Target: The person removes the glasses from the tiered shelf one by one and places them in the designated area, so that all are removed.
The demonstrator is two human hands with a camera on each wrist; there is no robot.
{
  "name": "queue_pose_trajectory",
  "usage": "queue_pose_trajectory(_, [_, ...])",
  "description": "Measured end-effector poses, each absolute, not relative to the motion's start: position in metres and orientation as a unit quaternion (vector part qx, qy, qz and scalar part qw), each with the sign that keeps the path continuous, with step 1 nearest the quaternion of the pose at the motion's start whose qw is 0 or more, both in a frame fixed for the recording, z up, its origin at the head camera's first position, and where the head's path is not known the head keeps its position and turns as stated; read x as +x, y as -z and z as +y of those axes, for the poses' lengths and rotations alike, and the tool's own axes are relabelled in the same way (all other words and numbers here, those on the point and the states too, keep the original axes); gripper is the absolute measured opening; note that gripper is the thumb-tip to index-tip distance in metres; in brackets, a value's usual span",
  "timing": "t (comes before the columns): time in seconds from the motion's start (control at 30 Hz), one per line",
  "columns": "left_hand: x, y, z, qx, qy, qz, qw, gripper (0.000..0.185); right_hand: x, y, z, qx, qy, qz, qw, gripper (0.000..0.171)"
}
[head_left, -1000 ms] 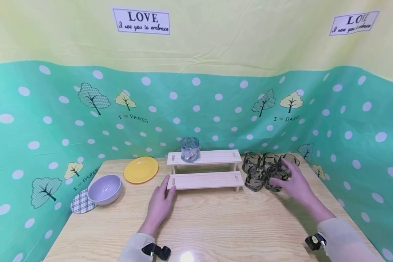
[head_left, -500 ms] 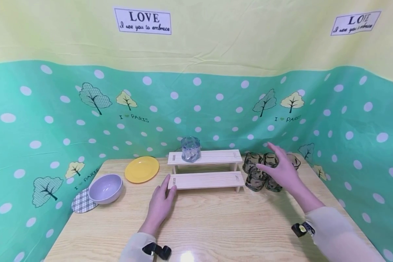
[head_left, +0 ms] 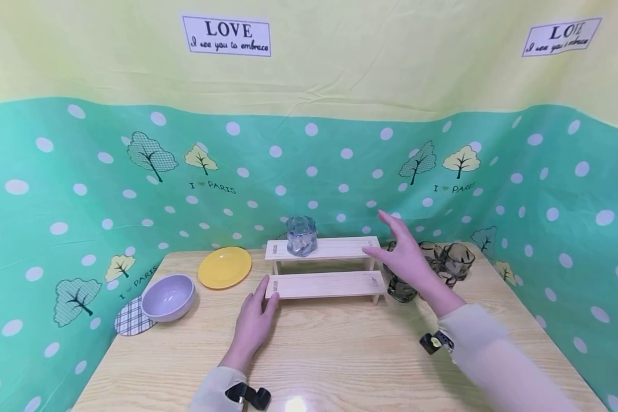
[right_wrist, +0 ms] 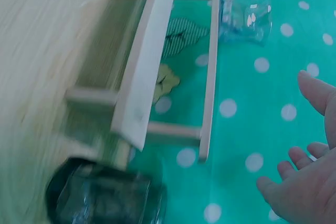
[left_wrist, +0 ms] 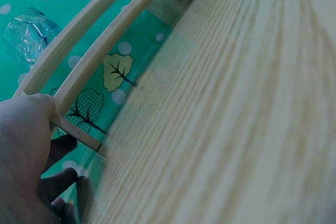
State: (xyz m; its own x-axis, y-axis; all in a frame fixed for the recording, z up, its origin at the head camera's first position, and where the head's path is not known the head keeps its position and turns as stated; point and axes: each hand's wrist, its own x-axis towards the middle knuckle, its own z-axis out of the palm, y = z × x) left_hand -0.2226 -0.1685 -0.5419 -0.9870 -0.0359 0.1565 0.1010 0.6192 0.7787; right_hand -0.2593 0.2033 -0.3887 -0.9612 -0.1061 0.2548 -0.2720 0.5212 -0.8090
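A two-tier wooden shelf (head_left: 329, 284) stands at the back middle of the table. My left hand (head_left: 254, 323) holds the left end of its lower tier, thumb at the front edge and index finger at the back corner; the left wrist view shows the thumb against the board. A clear bluish glass (head_left: 301, 237) stands toward the left on the upper tier. My right hand (head_left: 407, 257) is by the right end of the upper tier, fingers spread and holding nothing. Several smoky dark glasses (head_left: 458, 260) stand right of the shelf, partly hidden behind this hand.
A yellow plate (head_left: 225, 267) lies left of the shelf. Farther left, a lilac bowl (head_left: 168, 297) overlaps a checked round mat (head_left: 133, 318). A green dotted curtain (head_left: 335, 171) rises along the table's back and sides.
My right hand has moved left from over the smoky glasses to the shelf's upper right end, its fingers still spread. My left hand has stayed at the lower tier.
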Motion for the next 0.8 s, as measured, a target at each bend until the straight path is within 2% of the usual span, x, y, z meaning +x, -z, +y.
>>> queue_pose_trajectory(0.8, [-0.223,0.545,-0.168,-0.012,0.435,-0.897,0.081,0.064,-0.29,0.383,0.101,0.169,-0.508,-0.842,0.068,0.106])
